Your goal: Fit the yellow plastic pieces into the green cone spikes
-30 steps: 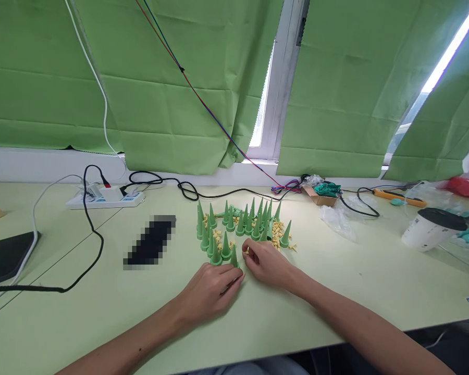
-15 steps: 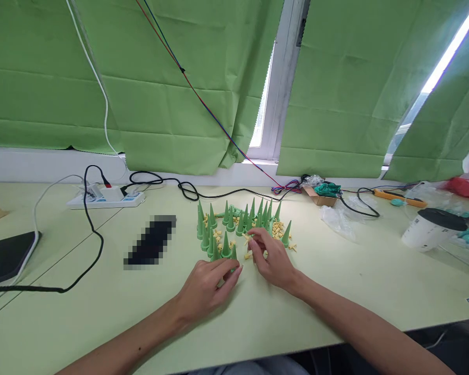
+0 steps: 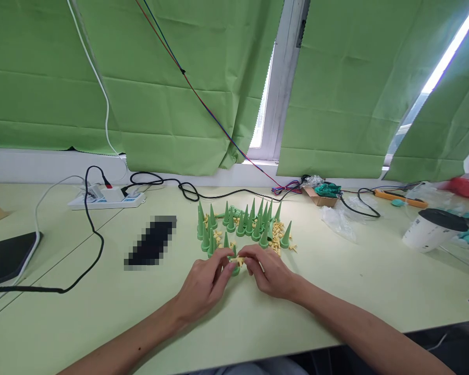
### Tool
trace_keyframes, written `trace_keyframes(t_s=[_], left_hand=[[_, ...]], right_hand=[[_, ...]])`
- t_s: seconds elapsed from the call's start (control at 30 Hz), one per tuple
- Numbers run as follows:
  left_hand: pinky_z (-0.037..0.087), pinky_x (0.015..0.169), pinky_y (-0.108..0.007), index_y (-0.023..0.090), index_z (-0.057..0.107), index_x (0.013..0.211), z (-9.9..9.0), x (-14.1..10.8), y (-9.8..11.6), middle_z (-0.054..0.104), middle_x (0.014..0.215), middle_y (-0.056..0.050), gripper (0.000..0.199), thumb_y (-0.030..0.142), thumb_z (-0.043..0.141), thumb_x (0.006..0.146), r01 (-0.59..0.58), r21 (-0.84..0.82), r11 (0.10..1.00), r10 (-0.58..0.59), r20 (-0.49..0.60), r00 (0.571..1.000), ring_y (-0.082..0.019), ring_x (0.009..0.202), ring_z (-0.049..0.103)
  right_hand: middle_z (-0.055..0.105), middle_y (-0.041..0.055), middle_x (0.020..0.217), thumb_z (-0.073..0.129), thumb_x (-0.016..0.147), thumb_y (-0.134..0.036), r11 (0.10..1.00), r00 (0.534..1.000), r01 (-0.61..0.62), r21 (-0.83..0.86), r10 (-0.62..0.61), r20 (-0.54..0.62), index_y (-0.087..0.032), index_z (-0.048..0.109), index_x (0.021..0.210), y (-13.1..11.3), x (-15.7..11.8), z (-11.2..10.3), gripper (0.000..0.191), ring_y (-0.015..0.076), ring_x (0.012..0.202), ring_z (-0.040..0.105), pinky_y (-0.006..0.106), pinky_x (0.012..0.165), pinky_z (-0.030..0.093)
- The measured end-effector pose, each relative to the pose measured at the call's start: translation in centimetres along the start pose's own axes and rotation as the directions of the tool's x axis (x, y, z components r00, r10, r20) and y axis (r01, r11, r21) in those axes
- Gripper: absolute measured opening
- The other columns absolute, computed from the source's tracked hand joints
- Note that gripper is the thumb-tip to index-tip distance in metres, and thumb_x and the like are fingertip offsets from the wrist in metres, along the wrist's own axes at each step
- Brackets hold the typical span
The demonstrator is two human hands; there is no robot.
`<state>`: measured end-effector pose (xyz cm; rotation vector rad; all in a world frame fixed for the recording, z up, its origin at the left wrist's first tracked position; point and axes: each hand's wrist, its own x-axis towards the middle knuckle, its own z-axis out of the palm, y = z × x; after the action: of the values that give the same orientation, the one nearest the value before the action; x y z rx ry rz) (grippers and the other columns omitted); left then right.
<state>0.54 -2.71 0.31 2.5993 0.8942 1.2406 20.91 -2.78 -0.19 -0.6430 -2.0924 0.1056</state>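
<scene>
Between my fingertips is a small yellow cross-shaped piece [image 3: 238, 260]. My left hand [image 3: 209, 276] is closed, thumb and forefinger at the piece's left end. The fingers of my right hand [image 3: 268, 271] pinch its right end. Right at the piece stands a green cone [image 3: 236, 271] on a round base, partly covered by the piece and my fingers. Behind my hands several more green cones [image 3: 240, 225] stand upright in a rough arc. Loose yellow pieces [image 3: 276, 237] lie in a heap among the cones on the right, with a few more by the left cones.
A blurred dark phone-like object [image 3: 151, 242] lies left of the cones. Further left are a power strip [image 3: 128, 200], black cables and a dark flat device [image 3: 10, 258]. To the right are a plastic bag [image 3: 338, 221], a small cardboard box [image 3: 316, 197] and a tilted white cup [image 3: 426, 234].
My right hand has brought the yellow piece down and toward me, to the near green cone. My left fingers have shifted from the cone to the piece.
</scene>
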Motion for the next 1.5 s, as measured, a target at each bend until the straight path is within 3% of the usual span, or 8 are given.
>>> trace_keyframes(t_s=[0.23, 0.5, 0.7, 0.97, 1.5], left_hand=[[0.038, 0.052, -0.021, 0.019, 0.055, 0.096, 0.00, 0.12, -0.04, 0.058, 0.064, 0.005, 0.015, 0.019, 0.041, 0.103, -0.113, 0.090, 0.990, 0.115, -0.021, 0.993, -0.010, 0.048, 0.050], [0.040, 0.052, -0.020, 0.020, 0.055, 0.094, -0.10, 0.18, -0.01, 0.062, 0.065, 0.005, 0.015, 0.019, 0.043, 0.102, -0.116, 0.124, 0.985, 0.129, -0.102, 0.986, -0.008, 0.047, 0.050], [0.040, 0.052, -0.019, 0.019, 0.055, 0.095, -0.13, 0.31, 0.11, 0.061, 0.065, 0.006, 0.014, 0.017, 0.043, 0.102, -0.106, 0.105, 0.989, 0.117, -0.101, 0.988, -0.008, 0.047, 0.049], [0.039, 0.052, -0.021, 0.019, 0.055, 0.092, 0.00, 0.14, -0.14, 0.056, 0.062, 0.006, 0.018, 0.018, 0.041, 0.103, -0.124, 0.100, 0.987, 0.126, -0.021, 0.992, -0.008, 0.046, 0.049], [0.035, 0.050, -0.021, 0.019, 0.054, 0.091, -0.05, 0.18, -0.08, 0.053, 0.059, 0.007, 0.013, 0.017, 0.046, 0.100, -0.118, 0.128, 0.985, 0.123, -0.033, 0.992, -0.008, 0.045, 0.043]], right_hand=[[0.060, -0.0030, 0.067, 0.031, 0.106, -0.019, 0.997, 0.999, 0.043, -0.061, -0.042, 0.006, -0.019, 0.050, 0.111, -0.61, 0.26, -0.24, 0.020, 0.0105, 0.051, 0.052, 0.026, 0.056, 0.036], [0.069, 0.0067, 0.092, 0.037, 0.103, -0.017, 0.999, 0.999, 0.030, -0.031, -0.029, 0.025, -0.019, 0.053, 0.113, -0.59, 0.28, -0.12, 0.019, 0.0152, 0.074, 0.062, 0.027, 0.060, 0.040], [0.067, 0.0051, 0.087, 0.046, 0.101, -0.021, 1.000, 0.998, 0.018, -0.013, -0.017, 0.053, -0.018, 0.054, 0.117, -0.60, 0.18, -0.14, 0.018, 0.0130, 0.063, 0.058, 0.026, 0.055, 0.039], [0.065, 0.0049, 0.080, 0.040, 0.104, -0.022, 0.996, 0.997, 0.070, -0.060, -0.069, 0.019, -0.019, 0.055, 0.102, -0.41, 0.29, -0.05, 0.015, 0.0147, 0.067, 0.058, 0.025, 0.055, 0.039], [0.059, 0.0033, 0.076, 0.043, 0.100, -0.017, 0.998, 0.998, 0.049, -0.049, -0.051, -0.035, -0.020, 0.054, 0.098, -0.38, 0.31, 0.12, 0.011, 0.0143, 0.061, 0.049, 0.026, 0.052, 0.034]])
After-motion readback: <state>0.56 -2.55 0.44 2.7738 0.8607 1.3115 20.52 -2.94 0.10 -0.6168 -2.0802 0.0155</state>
